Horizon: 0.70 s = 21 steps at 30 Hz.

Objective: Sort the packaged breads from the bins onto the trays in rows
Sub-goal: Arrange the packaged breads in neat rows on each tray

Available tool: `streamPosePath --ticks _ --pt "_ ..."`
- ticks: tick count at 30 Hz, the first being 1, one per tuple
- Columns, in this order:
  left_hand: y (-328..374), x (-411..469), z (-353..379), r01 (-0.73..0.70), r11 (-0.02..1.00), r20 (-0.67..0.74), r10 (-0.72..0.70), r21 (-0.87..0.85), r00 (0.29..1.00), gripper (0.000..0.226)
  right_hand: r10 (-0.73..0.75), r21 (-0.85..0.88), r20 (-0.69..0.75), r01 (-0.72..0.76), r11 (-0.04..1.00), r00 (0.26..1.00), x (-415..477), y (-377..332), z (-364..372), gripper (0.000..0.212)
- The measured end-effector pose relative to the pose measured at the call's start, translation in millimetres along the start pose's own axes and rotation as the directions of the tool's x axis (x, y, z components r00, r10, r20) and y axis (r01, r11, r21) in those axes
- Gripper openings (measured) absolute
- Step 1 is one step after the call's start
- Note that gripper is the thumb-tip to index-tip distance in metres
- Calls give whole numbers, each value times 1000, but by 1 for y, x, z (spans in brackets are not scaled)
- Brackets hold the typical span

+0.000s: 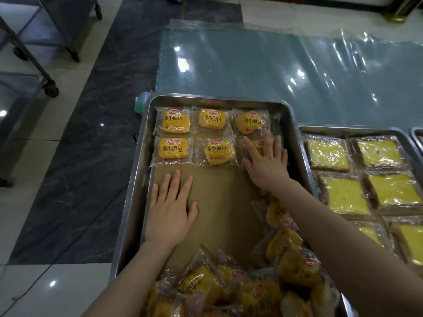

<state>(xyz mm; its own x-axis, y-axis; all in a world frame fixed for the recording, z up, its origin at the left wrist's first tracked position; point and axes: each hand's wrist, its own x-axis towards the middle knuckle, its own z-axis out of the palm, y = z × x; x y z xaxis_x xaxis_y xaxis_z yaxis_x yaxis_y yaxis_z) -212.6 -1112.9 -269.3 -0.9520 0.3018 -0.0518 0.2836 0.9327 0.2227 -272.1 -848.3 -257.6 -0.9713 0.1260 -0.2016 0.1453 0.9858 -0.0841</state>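
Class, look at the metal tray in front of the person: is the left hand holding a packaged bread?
No. The left hand lies flat and empty on the brown liner of the tray, while the right hand presses a packaged bread.

Dark marbled floor band (96, 124), running from the near left up and away. Left of the band: pale glossy floor tiles (57, 287) with bright spots of reflected light. Further left of the band: metal cart frames (34, 58) on dark castor wheels (50, 87). Thin dark cable (48, 269) trailing across the band onto the pale tiles. Right of the band: clear plastic sheeting (297, 72), wrinkled, glaring with reflections, over a grey-blue surface.
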Motion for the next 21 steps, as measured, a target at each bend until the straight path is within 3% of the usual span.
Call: streamPosePath --ticks 6,9,11,12,14,16,17,19,21 --pt "-1 0 3 -4 1000 -8 4 -7 1000 60 -27 199 18 23 980 999 5 -6 -7 56" --pt "-1 0 2 -7 1000 -11 7 -1 1000 60 -21 344 -185 85 935 983 -12 -8 -27 51" --pt "-1 -1 2 -9 1000 -8 9 -9 1000 60 -17 430 -235 119 895 972 -31 1 -41 31" --pt "0 -1 2 -9 1000 -7 9 -16 1000 60 -34 466 -179 115 877 983 -42 10 -47 20" --pt "0 -1 2 -9 1000 -1 9 -20 1000 60 -120 438 70 78 895 990 -65 28 -57 18" --pt "1 0 2 -12 1000 -6 12 -24 1000 60 -202 198 312 144 969 928 -81 42 -59 38" --pt "0 0 2 -11 999 -9 11 -30 1000 59 -205 107 366 178 978 908 -85 46 -58 46" --pt "0 0 1 -6 999 -8 6 -44 1000 59 -180 64 346 168 984 921 -89 45 -57 40" --pt "-1 -1 1 -3 999 -3 3 -36 1000 59 -142 140 241 110 984 960 -86 37 -57 34"
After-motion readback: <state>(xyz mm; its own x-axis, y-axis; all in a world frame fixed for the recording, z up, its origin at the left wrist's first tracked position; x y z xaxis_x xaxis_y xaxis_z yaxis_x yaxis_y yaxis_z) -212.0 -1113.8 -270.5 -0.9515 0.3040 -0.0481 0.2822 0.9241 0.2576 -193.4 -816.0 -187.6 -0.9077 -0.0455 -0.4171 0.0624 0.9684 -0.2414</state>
